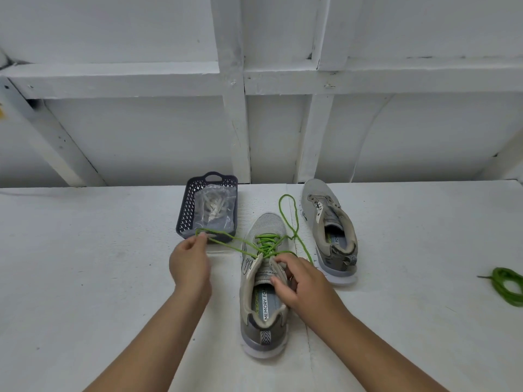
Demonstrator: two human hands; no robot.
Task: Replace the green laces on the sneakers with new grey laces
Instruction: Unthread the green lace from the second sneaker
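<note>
Left hand (190, 264) is pinched shut on a loop of the green lace (266, 244), drawing it out sideways toward the basket, which looks like the way to slip it back through the eyelets. Right hand (297, 281) is curled around the tongue and collar of the near sneaker (263, 315), fingers closed on the upper, I'd guess to stop the shoe sliding while the lace gets tugged. Lace is only partly out; the lower rows are still crossed.

The far sneaker (329, 230) sits just beside it, already laceless, and a coiled green lace (506, 287) lies well off to the right. The new grey laces (213, 207) are in a clear bag inside the dark plastic basket (185, 210), unopened as far as I can tell.

It's all on a white painted table (85, 264) against a white framed wall (232, 80).
</note>
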